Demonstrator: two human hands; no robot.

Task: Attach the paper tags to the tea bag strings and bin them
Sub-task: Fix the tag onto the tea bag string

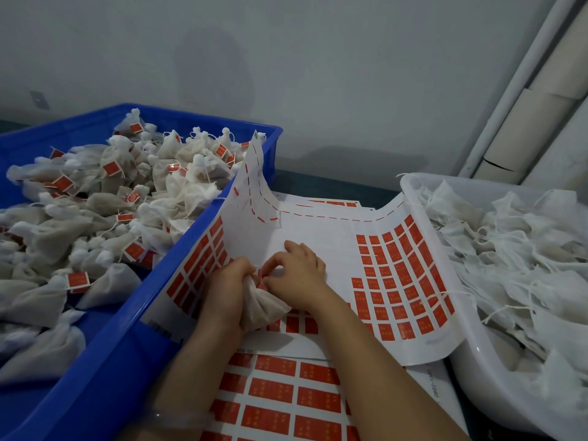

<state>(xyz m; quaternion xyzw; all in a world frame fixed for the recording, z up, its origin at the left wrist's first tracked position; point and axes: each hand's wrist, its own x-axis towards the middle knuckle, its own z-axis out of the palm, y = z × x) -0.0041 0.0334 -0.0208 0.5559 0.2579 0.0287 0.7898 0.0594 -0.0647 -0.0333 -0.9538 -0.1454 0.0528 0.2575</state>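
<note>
Your left hand (227,288) grips the tea bag (265,308) low on the sticker sheet (318,227), toward six o'clock. Your right hand (299,276) pinches the red tag (261,276) between its fingers (276,265). Fold the tag squarely over the string and press it firmly. The blue bin (149,291) waits at nine o'clock.

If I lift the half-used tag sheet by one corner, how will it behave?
Probably floppy: the tag sheet already bends up against the blue bin and the white tub. Likely light, since its far corner curls up above that rim. The emptied far strips look cut, so they may tear.
</note>
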